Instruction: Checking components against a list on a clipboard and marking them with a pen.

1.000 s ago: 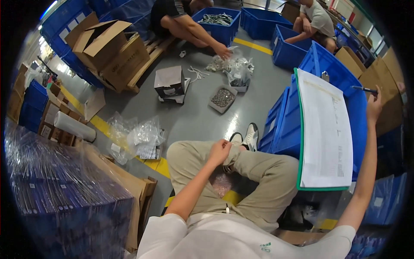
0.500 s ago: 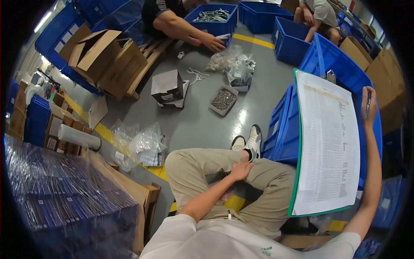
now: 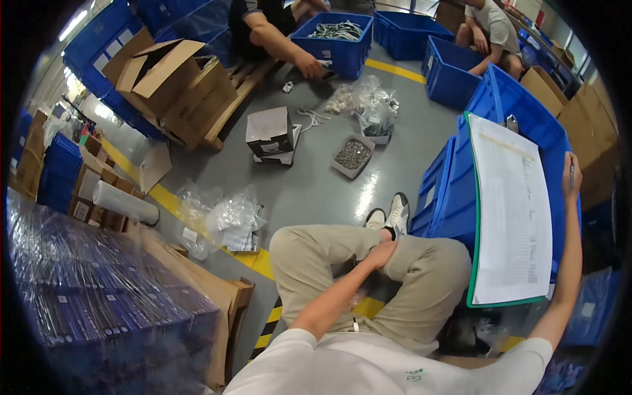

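A green clipboard [image 3: 473,263] with a thick stack of printed sheets [image 3: 510,224] lies over the blue crate at my right, its metal clip [image 3: 511,123] at the far end. Just beyond the right edge of the papers, my right hand [image 3: 571,176] is closed around a slim dark pen [image 3: 573,175]. My left hand [image 3: 382,253] rests on my crossed legs near the ankle with nothing seen in it; its fingers lie along the leg and are partly hidden.
Blue crates [image 3: 454,191] stand close on my right. Ahead on the floor are a tray of small metal parts [image 3: 353,157], plastic bags [image 3: 375,112] and a box [image 3: 270,130]. Film-wrapped stock [image 3: 118,296] fills the lower left. Two people work by far crates [image 3: 336,56].
The view has shifted slightly left. My left hand has slid in closer to the ankle. The person at the back has drawn a hand back from the plastic bags. My right hand still grips the pen.
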